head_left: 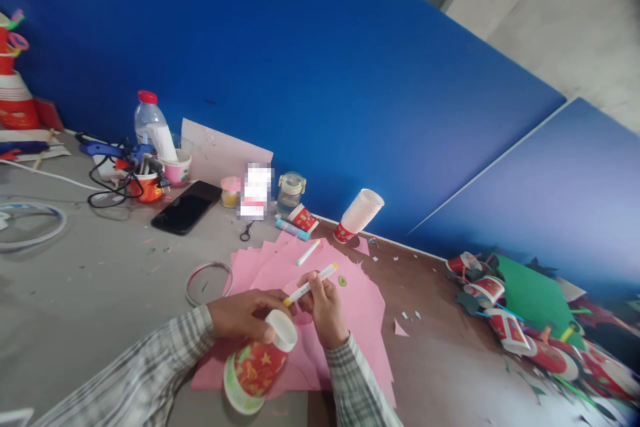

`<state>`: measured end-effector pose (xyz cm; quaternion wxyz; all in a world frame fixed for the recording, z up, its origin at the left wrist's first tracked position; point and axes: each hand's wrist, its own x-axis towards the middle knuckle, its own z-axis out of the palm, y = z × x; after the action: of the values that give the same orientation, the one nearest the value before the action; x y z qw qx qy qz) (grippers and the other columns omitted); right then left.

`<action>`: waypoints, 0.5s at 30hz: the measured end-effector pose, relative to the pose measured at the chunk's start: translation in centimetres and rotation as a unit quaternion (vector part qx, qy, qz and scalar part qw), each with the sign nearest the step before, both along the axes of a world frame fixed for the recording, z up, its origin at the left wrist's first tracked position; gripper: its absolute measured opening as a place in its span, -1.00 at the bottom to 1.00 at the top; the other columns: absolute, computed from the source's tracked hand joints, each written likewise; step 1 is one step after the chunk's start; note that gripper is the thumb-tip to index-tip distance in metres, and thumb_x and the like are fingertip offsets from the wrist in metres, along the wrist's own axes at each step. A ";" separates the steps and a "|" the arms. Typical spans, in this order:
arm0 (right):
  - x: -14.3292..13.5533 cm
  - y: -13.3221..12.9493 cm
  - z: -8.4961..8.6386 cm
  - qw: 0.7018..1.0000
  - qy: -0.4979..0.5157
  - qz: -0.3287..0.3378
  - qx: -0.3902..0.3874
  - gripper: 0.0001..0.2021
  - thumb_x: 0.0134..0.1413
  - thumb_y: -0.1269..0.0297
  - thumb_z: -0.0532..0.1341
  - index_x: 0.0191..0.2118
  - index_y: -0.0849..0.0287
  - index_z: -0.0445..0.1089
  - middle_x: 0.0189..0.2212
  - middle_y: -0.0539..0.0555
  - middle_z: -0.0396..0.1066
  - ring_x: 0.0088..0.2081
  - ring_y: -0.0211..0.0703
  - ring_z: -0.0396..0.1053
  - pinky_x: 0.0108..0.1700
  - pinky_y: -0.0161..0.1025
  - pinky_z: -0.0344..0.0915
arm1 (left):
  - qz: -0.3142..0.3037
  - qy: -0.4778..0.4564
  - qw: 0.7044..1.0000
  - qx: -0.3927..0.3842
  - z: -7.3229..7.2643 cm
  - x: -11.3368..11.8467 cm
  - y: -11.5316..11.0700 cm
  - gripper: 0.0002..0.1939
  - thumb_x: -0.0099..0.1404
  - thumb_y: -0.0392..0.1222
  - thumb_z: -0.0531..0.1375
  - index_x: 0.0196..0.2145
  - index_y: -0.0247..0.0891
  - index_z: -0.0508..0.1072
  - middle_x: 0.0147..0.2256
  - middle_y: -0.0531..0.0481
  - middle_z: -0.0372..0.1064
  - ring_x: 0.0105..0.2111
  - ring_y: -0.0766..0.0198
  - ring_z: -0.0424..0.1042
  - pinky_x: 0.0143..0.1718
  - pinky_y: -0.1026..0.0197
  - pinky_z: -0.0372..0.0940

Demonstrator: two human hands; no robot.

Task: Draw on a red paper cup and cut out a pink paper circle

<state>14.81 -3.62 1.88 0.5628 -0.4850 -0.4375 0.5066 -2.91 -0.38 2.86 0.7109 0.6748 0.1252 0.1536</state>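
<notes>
paper cup [261,365]: red print, green-white band at wide end, tilted, in left grip [247,317]
marker [299,293]: white, yellow ends, slanted, in right grip [327,312]

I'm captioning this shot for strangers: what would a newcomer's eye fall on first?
Probably the broad blue panel across the upper view. Below it, over pink paper, the left hand holds a red patterned cup and the right hand a white marker. At far right, red cups lie beside a green sheet.
</notes>
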 end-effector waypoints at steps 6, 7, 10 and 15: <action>-0.2 0.2 -0.4 1.000 -0.006 0.018 -0.008 -0.59 -0.12 -0.08 0.15 -0.60 0.22 0.37 -0.90 -0.22 -0.02 -0.82 -0.41 -0.09 -0.76 -0.45 -0.08 | 0.026 -0.017 0.999 -0.016 -0.6 0.2 0.1 -0.59 -0.07 0.10 0.23 -0.27 -0.16 0.45 -0.22 -0.01 0.28 -0.19 0.04 0.27 -0.14 0.11 0.14; -0.2 0.2 -0.4 1.000 -0.008 0.018 -0.007 -0.59 -0.12 -0.08 0.15 -0.60 0.23 0.37 -0.90 -0.22 -0.01 -0.82 -0.41 -0.09 -0.76 -0.45 -0.07 | 0.031 -0.021 0.999 -0.020 -0.6 0.2 0.1 -0.58 -0.07 0.10 0.23 -0.27 -0.17 0.45 -0.21 -0.01 0.28 -0.18 0.03 0.27 -0.13 0.11 0.14; -0.1 0.3 -0.6 1.000 -0.013 0.012 -0.004 -0.59 -0.13 -0.08 0.15 -0.60 0.22 0.36 -0.90 -0.22 0.00 -0.82 -0.41 -0.10 -0.77 -0.44 -0.06 | 0.032 -0.027 0.999 -0.032 -0.8 0.4 0.2 -0.56 -0.07 0.10 0.23 -0.27 -0.21 0.45 -0.23 -0.03 0.32 -0.20 0.03 0.29 -0.16 0.11 0.15; 0.2 0.5 -0.9 0.998 -0.024 -0.047 0.025 -0.59 -0.06 -0.08 0.08 -0.57 0.19 0.33 -0.87 -0.24 -0.06 -0.80 -0.39 -0.09 -0.75 -0.43 -0.03 | 0.083 -0.085 0.987 -0.107 -1.4 0.4 0.3 -0.57 -0.07 0.04 0.23 -0.25 -0.26 0.45 -0.04 -0.14 0.26 -0.09 -0.06 0.23 -0.09 0.03 0.11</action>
<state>15.03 -3.15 0.99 0.5877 -0.5027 -0.4399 0.4565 -2.56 -0.07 1.51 0.7717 0.5667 0.1354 0.2549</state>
